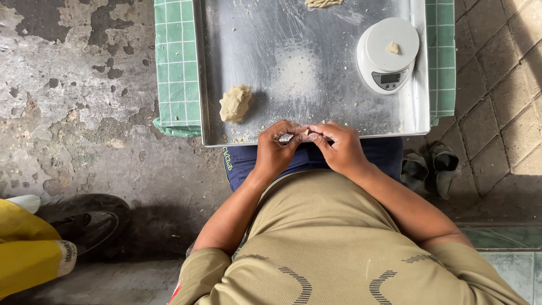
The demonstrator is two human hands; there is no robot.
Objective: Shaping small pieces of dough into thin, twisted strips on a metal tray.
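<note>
My left hand (278, 148) and my right hand (337, 144) meet at the near edge of a metal tray (316, 68). Their fingertips pinch a small piece of pale dough (305, 132) between them. A larger lump of dough (235, 103) rests on the tray to the left of my hands. At the tray's right side stands a white round kitchen scale (388, 53) with a tiny bit of dough (393, 48) on its platform. A shaped strip of dough (323, 3) lies at the tray's far edge.
The tray sits on a green checked cloth (176, 68). Worn concrete floor (73, 113) lies to the left, paving bricks to the right. Sandals (432, 165) sit by my right side. A yellow object and a tyre (84, 223) are at the lower left.
</note>
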